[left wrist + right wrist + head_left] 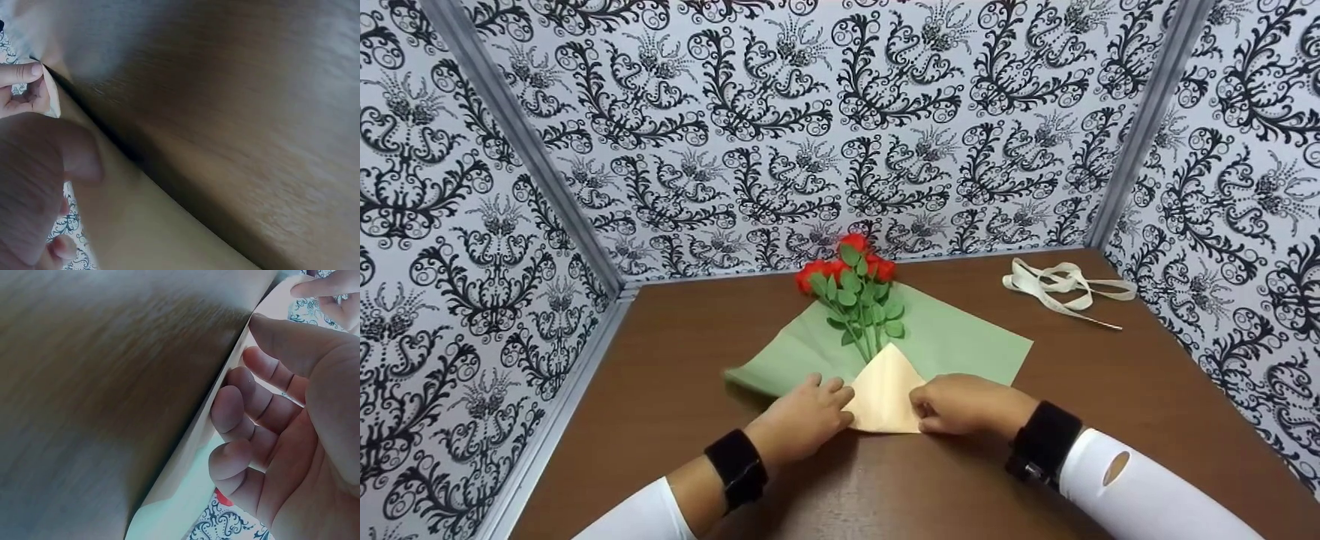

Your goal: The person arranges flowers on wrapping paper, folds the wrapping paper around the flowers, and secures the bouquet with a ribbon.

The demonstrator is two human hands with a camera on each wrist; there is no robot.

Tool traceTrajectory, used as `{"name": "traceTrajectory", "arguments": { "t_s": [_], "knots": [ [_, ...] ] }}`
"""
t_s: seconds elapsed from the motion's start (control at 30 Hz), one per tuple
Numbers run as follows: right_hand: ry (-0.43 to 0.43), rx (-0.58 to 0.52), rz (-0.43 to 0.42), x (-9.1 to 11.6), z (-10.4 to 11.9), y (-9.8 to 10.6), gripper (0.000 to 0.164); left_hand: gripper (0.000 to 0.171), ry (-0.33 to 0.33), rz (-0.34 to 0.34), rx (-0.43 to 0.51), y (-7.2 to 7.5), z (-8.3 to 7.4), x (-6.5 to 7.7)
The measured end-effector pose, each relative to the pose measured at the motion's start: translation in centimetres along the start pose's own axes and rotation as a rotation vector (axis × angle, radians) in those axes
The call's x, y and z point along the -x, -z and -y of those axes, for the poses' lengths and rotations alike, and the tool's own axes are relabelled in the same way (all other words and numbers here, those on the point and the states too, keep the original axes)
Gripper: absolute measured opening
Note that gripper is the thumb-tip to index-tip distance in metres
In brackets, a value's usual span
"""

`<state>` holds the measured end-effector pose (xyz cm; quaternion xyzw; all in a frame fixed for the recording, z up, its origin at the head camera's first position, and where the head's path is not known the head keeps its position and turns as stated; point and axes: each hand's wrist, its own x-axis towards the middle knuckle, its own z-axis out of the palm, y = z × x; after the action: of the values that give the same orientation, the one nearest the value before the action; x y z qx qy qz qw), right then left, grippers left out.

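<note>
A bunch of red roses [851,281] lies on a big sheet of green wrapping paper [964,334] in the middle of the brown desk [885,495]. The red flower tops poke out past the far edge of the paper, and the green stems [874,341] point back toward the person. The near corner of the paper is folded up over the ends of the stems. This cream flap [885,394] makes a pointy shape, like a little tent lying flat.

The right hand [971,405] has its fingers bent and pinches the right side of the flap, close to the fold. The left hand [806,416] is loose, with its fingertips touching the left side of the flap. The left edge of the green paper curls up off the desk and looks blurry.

A pale ribbon [1031,285] lies in loose loops near the far right corner of the desk, well apart from the roses. The person wears black wristbands [1044,442] and white sleeves [1159,491]. All around stand white walls [780,150] with black curly patterns.
</note>
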<state>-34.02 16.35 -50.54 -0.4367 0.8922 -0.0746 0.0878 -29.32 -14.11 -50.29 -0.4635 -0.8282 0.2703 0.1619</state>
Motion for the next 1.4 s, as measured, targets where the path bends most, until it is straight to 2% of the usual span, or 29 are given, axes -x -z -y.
{"name": "traceTrajectory", "arguments": {
  "t_s": [0.17,0.33,0.43,0.57,0.8,0.9,1.0,1.07,1.13,1.3,1.4],
  "knots": [
    [-0.002,0.000,-0.004,0.0,0.0,0.0,0.014,0.014,0.008,-0.068,-0.022,0.5,0.2,-0.2],
    [0.014,0.000,-0.017,0.0,0.0,0.0,0.014,0.010,0.009,-0.131,-0.090,1.2,0.2,-0.6],
    [0.020,-0.003,-0.021,-0.1,0.0,0.0,0.013,0.008,-0.001,-0.173,-0.139,1.4,0.1,-1.2],
    [0.029,-0.023,-0.020,0.1,-0.2,0.0,0.012,0.006,-0.020,-0.189,-0.163,1.4,-0.2,-2.3],
    [0.044,-0.167,0.007,0.3,-1.1,0.1,0.009,0.006,-0.001,-0.270,-0.071,0.6,-0.4,-4.7],
    [0.027,-0.249,-0.006,0.4,-1.6,0.0,0.009,0.007,-0.019,-0.259,-0.060,0.2,-0.4,-5.3],
    [-0.008,-0.326,-0.014,0.4,-2.1,-0.1,0.012,0.018,-0.030,-0.230,-0.032,-0.3,-0.5,-5.8],
    [-0.024,-0.351,-0.013,0.4,-2.3,-0.1,0.011,0.029,-0.020,-0.209,0.014,-0.6,-0.7,-6.1],
    [-0.033,-0.362,-0.008,0.4,-2.4,0.0,0.010,0.031,-0.002,-0.191,0.080,-1.0,-0.9,-6.3],
    [-0.039,-0.379,-0.013,0.5,-2.3,0.2,0.010,0.014,0.028,-0.203,0.220,-1.8,-1.3,-6.4],
    [-0.031,-0.340,-0.071,0.6,-2.0,0.1,0.009,0.010,0.036,-0.242,0.257,-1.9,-1.4,-6.3]
  ]
}}
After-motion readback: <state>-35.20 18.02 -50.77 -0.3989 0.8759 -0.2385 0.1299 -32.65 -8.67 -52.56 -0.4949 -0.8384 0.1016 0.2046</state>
